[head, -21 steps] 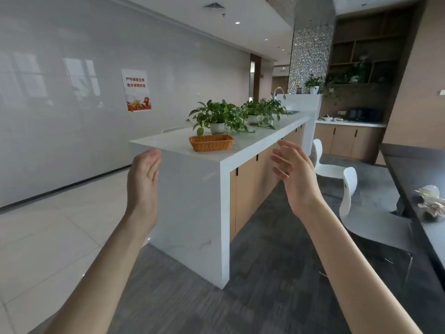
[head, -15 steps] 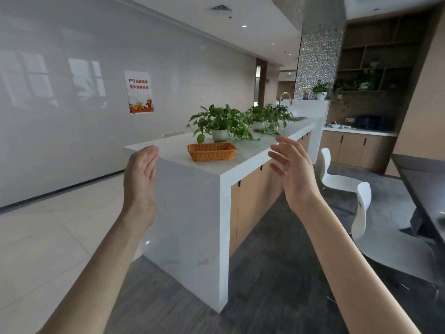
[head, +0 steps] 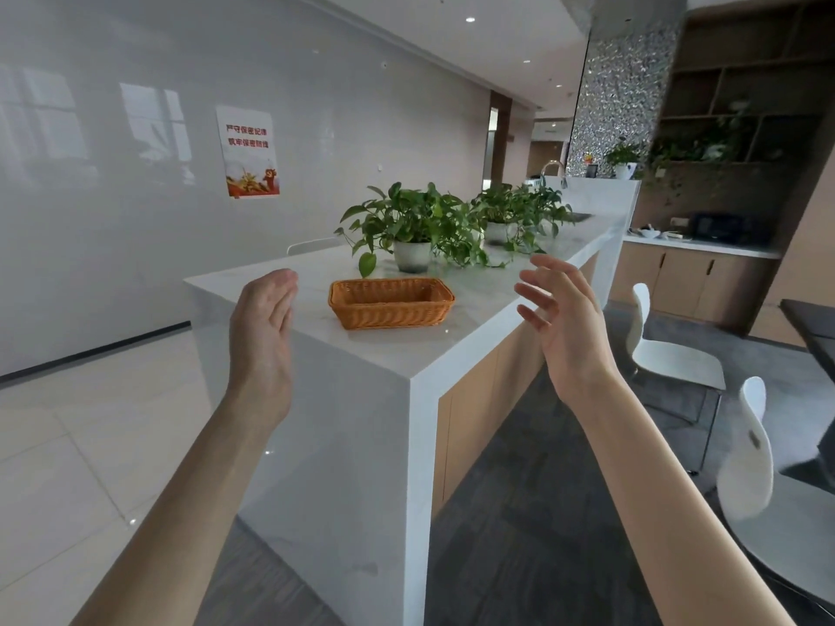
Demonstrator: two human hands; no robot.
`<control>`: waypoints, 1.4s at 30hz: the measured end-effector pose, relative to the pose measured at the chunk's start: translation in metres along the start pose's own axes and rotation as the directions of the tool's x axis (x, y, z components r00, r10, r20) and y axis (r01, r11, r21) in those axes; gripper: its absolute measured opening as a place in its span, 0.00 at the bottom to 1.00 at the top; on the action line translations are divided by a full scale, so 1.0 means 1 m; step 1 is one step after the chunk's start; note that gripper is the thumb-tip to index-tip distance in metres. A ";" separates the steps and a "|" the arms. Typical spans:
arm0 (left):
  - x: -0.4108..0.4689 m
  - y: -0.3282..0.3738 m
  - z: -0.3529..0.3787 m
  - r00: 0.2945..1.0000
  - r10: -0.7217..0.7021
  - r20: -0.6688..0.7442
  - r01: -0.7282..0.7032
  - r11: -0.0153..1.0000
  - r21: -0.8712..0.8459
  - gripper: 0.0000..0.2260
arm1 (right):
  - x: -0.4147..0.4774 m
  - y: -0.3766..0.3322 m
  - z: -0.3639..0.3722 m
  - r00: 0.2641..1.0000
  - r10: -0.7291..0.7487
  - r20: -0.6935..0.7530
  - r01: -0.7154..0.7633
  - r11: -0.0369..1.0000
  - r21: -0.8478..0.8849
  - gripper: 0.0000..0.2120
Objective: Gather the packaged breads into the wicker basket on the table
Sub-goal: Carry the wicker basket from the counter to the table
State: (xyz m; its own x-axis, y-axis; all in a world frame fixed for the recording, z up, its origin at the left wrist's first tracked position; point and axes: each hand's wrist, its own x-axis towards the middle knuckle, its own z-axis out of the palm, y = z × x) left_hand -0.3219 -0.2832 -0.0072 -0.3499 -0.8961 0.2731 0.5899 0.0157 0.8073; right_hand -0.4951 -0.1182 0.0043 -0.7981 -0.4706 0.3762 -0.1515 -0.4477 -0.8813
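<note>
Woven wicker basket (head: pixel 391 303), rectangular, on glossy marble table (head: pixel 474 318), hands apart

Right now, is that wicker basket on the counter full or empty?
Empty, as far as shows: the wicker basket sits upright on the white counter, its bare woven inside visible, with no bread packages in it.

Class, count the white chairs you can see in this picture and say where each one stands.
3: one chair nearest at right, another chair beyond it beside the counter, one chair back behind the counter's far side. Others may be hidden.
</note>
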 end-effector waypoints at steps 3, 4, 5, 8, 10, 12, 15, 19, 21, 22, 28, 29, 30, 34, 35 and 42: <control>0.064 -0.023 0.010 1.000 -0.004 0.022 0.003 1.000 0.017 0.13 | 0.059 0.022 0.015 1.000 -0.002 -0.025 0.003 1.000 0.023 0.07; 0.085 -0.030 0.014 1.000 -0.013 0.028 0.012 1.000 0.025 0.13 | 0.079 0.028 0.020 0.999 0.000 -0.033 0.002 1.000 0.031 0.07; 0.105 -0.037 0.017 0.999 -0.023 0.032 0.022 0.999 0.033 0.13 | 0.098 0.035 0.025 0.999 0.002 -0.042 0.000 0.999 0.039 0.07; 0.162 -0.058 0.024 0.999 -0.040 0.031 0.038 0.997 0.070 0.13 | 0.148 0.057 0.038 0.998 0.006 -0.067 -0.003 0.999 0.042 0.07; 0.194 -0.073 0.024 0.998 -0.055 0.012 0.053 0.994 0.098 0.14 | 0.176 0.073 0.043 0.998 0.018 -0.066 -0.016 1.000 0.023 0.07; 0.223 -0.091 0.022 0.998 -0.062 -0.002 0.062 0.988 0.139 0.16 | 0.204 0.092 0.046 0.997 0.038 -0.065 -0.038 0.999 -0.001 0.07; 0.267 -0.122 0.017 0.994 -0.096 -0.052 0.105 0.970 0.219 0.17 | 0.250 0.123 0.050 0.994 0.080 -0.075 -0.082 0.996 -0.023 0.07; 0.315 -0.163 0.007 0.978 -0.133 -0.162 0.183 0.918 0.351 0.17 | 0.303 0.167 0.056 0.984 0.165 -0.070 -0.172 0.979 -0.113 0.08; 0.336 -0.183 0.002 0.969 -0.140 -0.202 0.210 0.896 0.391 0.18 | 0.329 0.191 0.056 0.978 0.204 -0.051 -0.210 0.961 -0.181 0.08; 0.346 -0.192 -0.001 0.962 -0.145 -0.230 0.230 0.883 0.408 0.18 | 0.341 0.203 0.056 0.973 0.225 -0.041 -0.229 0.950 -0.214 0.08; 0.377 -0.229 -0.008 0.906 -0.237 -0.352 0.376 0.831 0.410 0.14 | 0.388 0.252 0.054 0.922 0.386 -0.046 -0.375 0.853 -0.362 0.18; 0.379 -0.232 -0.008 0.898 -0.271 -0.347 0.403 0.825 0.397 0.09 | 0.390 0.258 0.054 0.909 0.414 -0.048 -0.401 0.837 -0.372 0.18; 0.380 -0.236 -0.007 0.894 -0.298 -0.336 0.420 0.820 0.390 0.04 | 0.391 0.264 0.053 0.894 0.447 -0.039 -0.427 0.820 -0.382 0.19; 0.384 -0.244 -0.010 0.907 -0.286 -0.308 0.396 0.829 0.394 0.09 | 0.391 0.280 0.049 0.853 0.521 -0.023 -0.483 0.773 -0.411 0.22; 0.385 -0.244 -0.013 0.908 -0.289 -0.304 0.398 0.823 0.405 0.15 | 0.391 0.282 0.048 0.852 0.522 -0.032 -0.486 0.769 -0.415 0.22; 0.385 -0.246 -0.016 0.878 -0.374 -0.299 0.469 0.797 0.382 0.20 | 0.382 0.286 0.046 0.843 0.535 -0.058 -0.516 0.773 -0.369 0.13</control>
State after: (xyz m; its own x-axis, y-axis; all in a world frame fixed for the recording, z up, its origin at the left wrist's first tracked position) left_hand -0.5899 -0.6395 -0.1088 -0.3101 -0.9254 -0.2180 0.0279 -0.2381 0.9708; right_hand -0.8165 -0.4609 -0.0914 -0.7874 -0.5923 -0.1706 0.0796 0.1767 -0.9810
